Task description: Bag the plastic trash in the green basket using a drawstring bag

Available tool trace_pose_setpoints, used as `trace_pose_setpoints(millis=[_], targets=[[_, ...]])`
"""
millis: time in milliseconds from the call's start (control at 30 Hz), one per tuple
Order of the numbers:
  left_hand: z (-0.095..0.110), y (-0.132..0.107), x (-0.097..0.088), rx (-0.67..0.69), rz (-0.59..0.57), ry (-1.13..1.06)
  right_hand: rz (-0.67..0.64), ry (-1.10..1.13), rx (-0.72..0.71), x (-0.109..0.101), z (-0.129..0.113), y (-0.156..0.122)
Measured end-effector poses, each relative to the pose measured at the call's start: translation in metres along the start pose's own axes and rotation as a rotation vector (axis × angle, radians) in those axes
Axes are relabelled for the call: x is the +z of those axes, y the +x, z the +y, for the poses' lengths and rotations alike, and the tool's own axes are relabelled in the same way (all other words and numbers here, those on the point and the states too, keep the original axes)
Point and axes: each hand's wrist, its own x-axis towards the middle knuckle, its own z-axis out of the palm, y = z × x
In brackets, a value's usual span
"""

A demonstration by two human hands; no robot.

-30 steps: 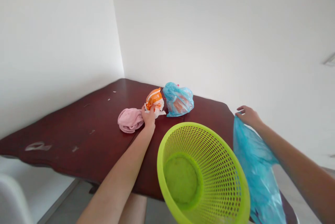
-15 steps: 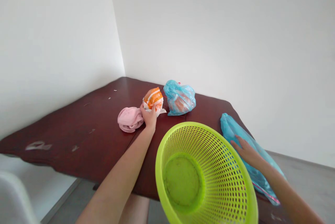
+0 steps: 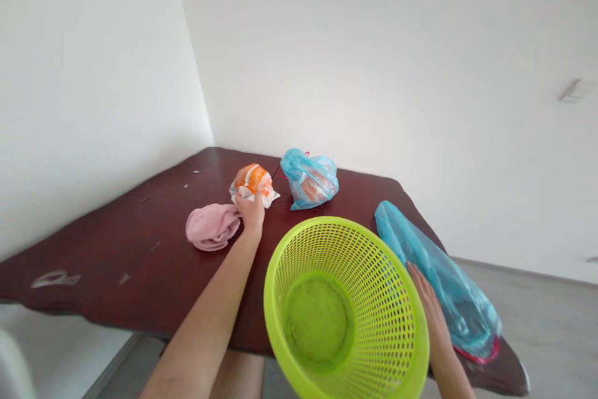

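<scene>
My left hand (image 3: pixel 251 213) reaches to the table's middle, its thumb and fingers closed on the near side of a crumpled orange-and-white plastic bag (image 3: pixel 252 178). Just left of that hand lies a bunched pink cloth (image 3: pixel 211 227). A green plastic basket (image 3: pixel 334 223) with a perforated wall tilts toward me at the near edge, nothing inside it. My right hand (image 3: pixel 426 299) lies along the basket's right outer side, fingers stretched out and partly hidden by the rim. Beside it is a long, flattened blue plastic bag (image 3: pixel 434 268) with a pink-red drawstring.
A second blue plastic bag (image 3: pixel 311 181), tied around something pinkish, sits farther back near the wall. The dark red-brown table (image 3: pixel 140 243) has a wavy edge and a few whitish scraps. White walls (image 3: pixel 350 63) rise behind and at the left.
My right hand has moved from the blue bag leftward to the basket's side. My left hand stays at the orange-and-white bag. The view has shifted slightly right.
</scene>
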Motion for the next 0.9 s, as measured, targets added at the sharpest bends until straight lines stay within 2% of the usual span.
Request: trace_pose_setpoints(millis=[200, 333, 400, 467, 567, 633, 700, 800, 900], targets=[[0.000, -0.046, 0.010, 0.103, -0.232, 0.204, 0.060, 0.052, 0.054, -0.003, -0.018, 0.006], [-0.002, -0.055, 0.015, 0.156, -0.371, 0.273, 0.188, 0.048, 0.008, 0.000, -0.010, 0.000], [-0.003, -0.055, 0.016, 0.188, -0.411, 0.286, 0.302, 0.073, 0.032, -0.003, -0.003, 0.003], [-0.002, -0.054, 0.015, 0.219, -0.437, 0.296, 0.450, 0.105, 0.090, -0.011, -0.002, 0.018], [0.001, -0.055, 0.013, 0.257, -0.446, 0.318, 0.601, 0.174, 0.138, -0.024, -0.021, 0.068], [0.006, -0.056, 0.011, 0.276, -0.434, 0.336, 0.530, 0.246, 0.079, -0.023, -0.046, 0.113], [0.012, -0.056, 0.008, 0.297, -0.410, 0.377, 0.408, 0.282, 0.008, -0.009, -0.076, 0.160], [0.022, -0.057, 0.005, 0.330, -0.337, 0.432, 0.170, 0.328, -0.083, 0.037, -0.116, 0.220], [0.028, -0.056, 0.003, 0.380, -0.276, 0.392, -0.022, 0.331, -0.139, 0.091, -0.146, 0.263]])
